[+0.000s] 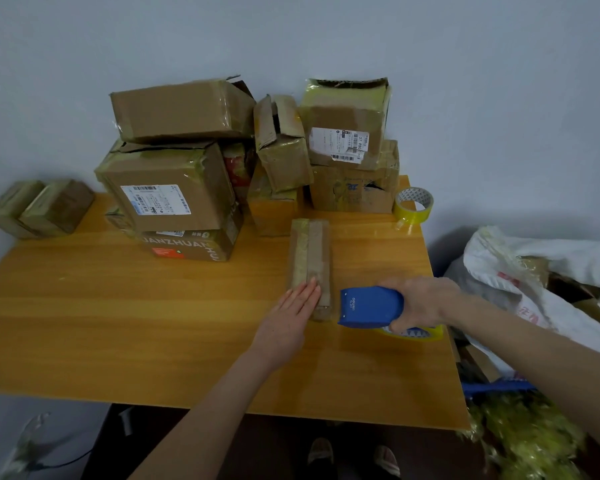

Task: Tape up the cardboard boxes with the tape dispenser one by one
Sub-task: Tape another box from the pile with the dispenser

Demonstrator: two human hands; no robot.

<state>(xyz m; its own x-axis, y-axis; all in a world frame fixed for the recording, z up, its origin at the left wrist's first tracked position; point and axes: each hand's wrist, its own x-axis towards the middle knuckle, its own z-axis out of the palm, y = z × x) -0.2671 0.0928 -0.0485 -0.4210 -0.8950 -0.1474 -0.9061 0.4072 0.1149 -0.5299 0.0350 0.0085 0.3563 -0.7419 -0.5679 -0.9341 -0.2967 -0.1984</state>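
Observation:
A long, narrow cardboard box (310,258) lies on the wooden table (153,323), its length running away from me, with yellowish tape along its top. My left hand (291,317) lies flat with straight fingers on the box's near left end. My right hand (420,303) grips a blue tape dispenser (369,306) just right of the box's near end, a yellow tape roll showing under it. Whether tape runs from the dispenser to the box cannot be made out.
Several taped cardboard boxes (174,188) are stacked at the table's back against the wall, two small ones (39,207) at far left. A spare yellow tape roll (413,204) stands at the back right. A white sack (541,271) and crumpled tape waste (523,431) lie right of the table.

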